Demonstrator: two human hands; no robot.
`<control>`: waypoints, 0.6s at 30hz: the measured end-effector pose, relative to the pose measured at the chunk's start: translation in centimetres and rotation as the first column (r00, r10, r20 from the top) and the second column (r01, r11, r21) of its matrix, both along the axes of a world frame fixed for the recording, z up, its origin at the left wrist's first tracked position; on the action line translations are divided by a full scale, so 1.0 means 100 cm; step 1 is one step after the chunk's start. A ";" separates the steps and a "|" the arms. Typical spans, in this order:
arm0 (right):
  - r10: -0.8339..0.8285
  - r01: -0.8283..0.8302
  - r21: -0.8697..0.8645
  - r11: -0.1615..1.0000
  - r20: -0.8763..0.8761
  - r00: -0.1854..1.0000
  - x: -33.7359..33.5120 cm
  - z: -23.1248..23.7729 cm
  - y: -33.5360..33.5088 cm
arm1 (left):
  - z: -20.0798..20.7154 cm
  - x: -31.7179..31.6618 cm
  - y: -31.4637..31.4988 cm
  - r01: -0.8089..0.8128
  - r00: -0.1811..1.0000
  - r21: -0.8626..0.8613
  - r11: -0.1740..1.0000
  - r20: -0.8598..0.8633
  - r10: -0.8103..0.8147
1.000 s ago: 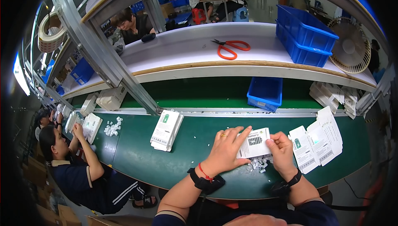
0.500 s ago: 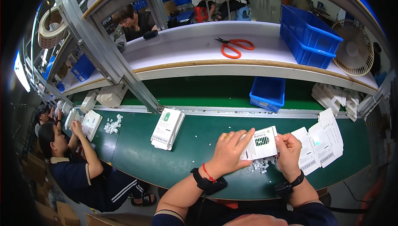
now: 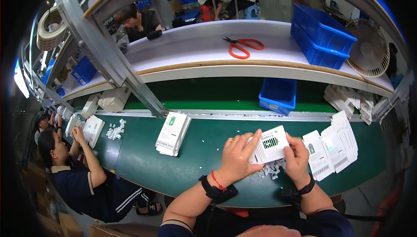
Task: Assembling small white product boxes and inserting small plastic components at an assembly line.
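A flat white battery box [image 3: 268,149] with green print is held tilted above the green table [image 3: 208,167]. My left hand [image 3: 236,156] grips its left side, thumb along the lower edge and forefinger near the top. At the right edge, my right hand [image 3: 297,156] pinches the box between thumb and fingers. Below the box lies a heap of small whitish plastic pieces [image 3: 273,169], partly hidden by box and hands. Several flat white boxes [image 3: 334,145] lie fanned out to the right of my right hand.
To the left stands a stack of white boxes [image 3: 173,133]. A blue bin [image 3: 278,95] sits behind the table's metal rail. The shelf above carries red-handled scissors [image 3: 242,48] and stacked blue bins [image 3: 321,37]. A co-worker [image 3: 74,167] sits at left by another heap of pieces [image 3: 116,130].
The box has turned slightly, its right end a little higher. My right hand has slid down and left along its right edge. The whole view has shifted a little.
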State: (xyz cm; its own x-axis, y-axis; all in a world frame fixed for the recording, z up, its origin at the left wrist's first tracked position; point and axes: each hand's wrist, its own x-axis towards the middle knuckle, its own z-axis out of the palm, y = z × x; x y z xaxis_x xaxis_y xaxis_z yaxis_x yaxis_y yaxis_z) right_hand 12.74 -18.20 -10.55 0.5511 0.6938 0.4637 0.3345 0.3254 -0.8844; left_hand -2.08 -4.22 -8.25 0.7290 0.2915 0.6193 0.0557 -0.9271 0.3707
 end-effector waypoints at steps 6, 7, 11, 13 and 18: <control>0.094 -0.102 -0.013 0.995 -0.289 0.953 0.011 0.014 0.005 | 0.002 0.003 0.007 -0.003 1.000 0.043 0.999 0.007 0.002; 0.125 -0.127 0.016 0.992 -0.329 0.936 0.011 0.015 0.004 | 0.003 0.003 0.005 0.002 1.000 0.034 0.999 0.010 -0.002; 0.108 -0.106 0.023 0.994 -0.305 0.946 0.008 0.014 0.003 | -0.001 0.006 0.003 0.002 1.000 0.030 1.000 0.021 -0.003; 0.061 -0.065 -0.007 0.998 -0.249 0.966 0.006 0.015 0.002 | -0.001 0.007 0.003 -0.017 1.000 0.037 0.999 0.017 0.016; 0.060 -0.049 0.055 0.997 -0.216 0.975 0.006 0.013 0.001 | -0.001 0.005 0.001 0.010 1.000 0.037 0.999 0.024 -0.011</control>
State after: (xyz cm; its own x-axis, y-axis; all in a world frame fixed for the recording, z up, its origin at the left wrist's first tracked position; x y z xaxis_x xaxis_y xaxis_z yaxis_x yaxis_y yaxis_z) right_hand 13.34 -18.05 -9.21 0.6041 0.7052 0.3713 0.1169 0.3824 -0.9166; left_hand -1.62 -4.15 -8.38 0.7163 0.2605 0.6473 0.0371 -0.9406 0.3374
